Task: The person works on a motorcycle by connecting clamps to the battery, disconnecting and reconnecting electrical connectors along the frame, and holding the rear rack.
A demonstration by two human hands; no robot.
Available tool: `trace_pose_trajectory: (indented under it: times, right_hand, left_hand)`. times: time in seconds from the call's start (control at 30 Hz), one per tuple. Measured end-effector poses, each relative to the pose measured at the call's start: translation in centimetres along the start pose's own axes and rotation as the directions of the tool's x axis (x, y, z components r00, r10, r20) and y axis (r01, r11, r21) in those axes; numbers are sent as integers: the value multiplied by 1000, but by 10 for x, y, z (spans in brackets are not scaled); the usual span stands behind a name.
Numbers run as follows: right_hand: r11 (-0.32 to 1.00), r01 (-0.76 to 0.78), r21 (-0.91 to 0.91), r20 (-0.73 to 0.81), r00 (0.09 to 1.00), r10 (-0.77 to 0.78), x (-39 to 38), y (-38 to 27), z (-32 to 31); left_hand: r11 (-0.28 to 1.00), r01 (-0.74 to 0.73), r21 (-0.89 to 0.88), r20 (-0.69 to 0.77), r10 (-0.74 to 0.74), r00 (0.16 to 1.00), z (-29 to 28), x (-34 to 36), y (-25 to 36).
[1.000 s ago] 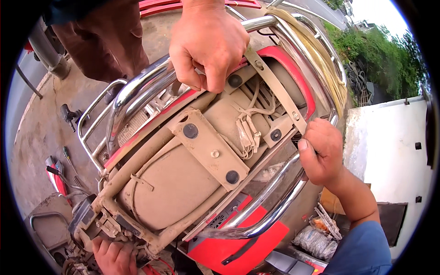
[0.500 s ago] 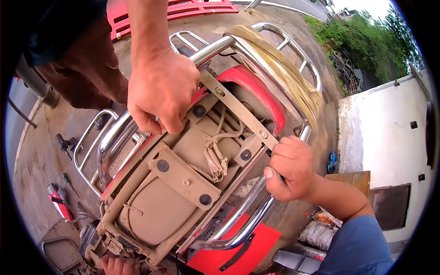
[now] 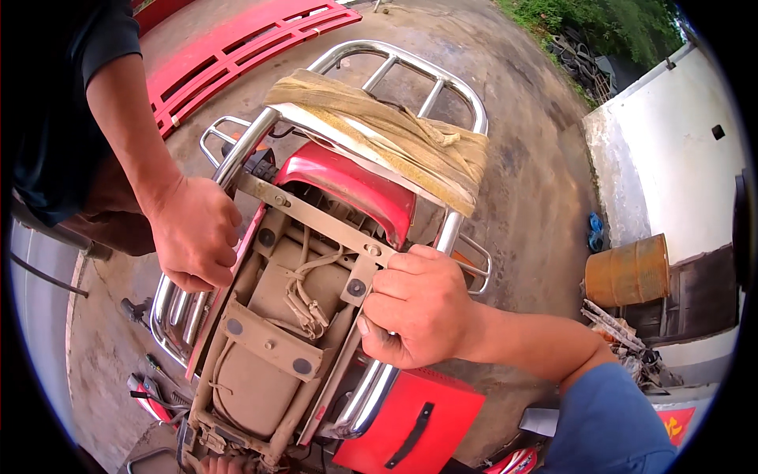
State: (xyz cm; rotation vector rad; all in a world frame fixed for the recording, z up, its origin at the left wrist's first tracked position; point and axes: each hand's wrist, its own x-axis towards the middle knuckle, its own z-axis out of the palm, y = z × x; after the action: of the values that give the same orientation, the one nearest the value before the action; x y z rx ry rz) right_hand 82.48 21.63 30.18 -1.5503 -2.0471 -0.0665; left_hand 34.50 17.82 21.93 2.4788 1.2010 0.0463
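A dusty motorcycle frame (image 3: 257,387) stretches below me with its seat off and inner panels showing. My right hand (image 3: 418,306) is closed round the right-hand chrome rack rail (image 3: 371,395), beside the end of a bolted metal crossbar (image 3: 324,225). At the lower edge are curled fingertips that appear to be my left hand (image 3: 221,464), by the frame's near end. Most of that hand is cut off, and what it holds is hidden. A co-worker's closed hand (image 3: 193,233) is over the left rail. Loose wires (image 3: 304,296) lie between the brackets.
Yellowish straps (image 3: 379,118) wrap the far part of the rack, beyond a red rear fender (image 3: 347,182). A red box (image 3: 446,415) with a black handle sits right of the frame. Farther off stand a rusty drum (image 3: 628,271), a white wall (image 3: 671,158) and red slatted metalwork (image 3: 237,59).
My view has turned, so the motorcycle appears farther left and more upright. The co-worker's hand has shifted left, away from the crossbar's left end. My right hand keeps its grip beside the crossbar.
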Motion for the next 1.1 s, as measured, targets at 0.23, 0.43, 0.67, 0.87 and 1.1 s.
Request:
trace_pose_trajectory:
  times: [0.23,0.43,0.67,0.87,1.1]
  right_hand:
    - [999,19,-33,-51,998,-20,-3,4,-7]
    - [997,69,-25,-28,997,-70,2,-6,17]
    - [981,-176,-84,142,972,186,-74,59,-19]
    - [992,120,-43,122,986,-114,-3,-10,14]
    - [967,-253,12,225,943,244,-73,155,7]
  left_hand:
    - [998,-41,45,-12,42,999,3,9,1]
    - [998,29,51,-70,-26,997,5,-15,-8]
    - [999,-26,-31,-109,22,994,15,-1,-11]
    - [1000,-3,-1,-131,3,991,13,-24,-24]
    - [999,32,-14,-321,-35,946,29,-33,-15]
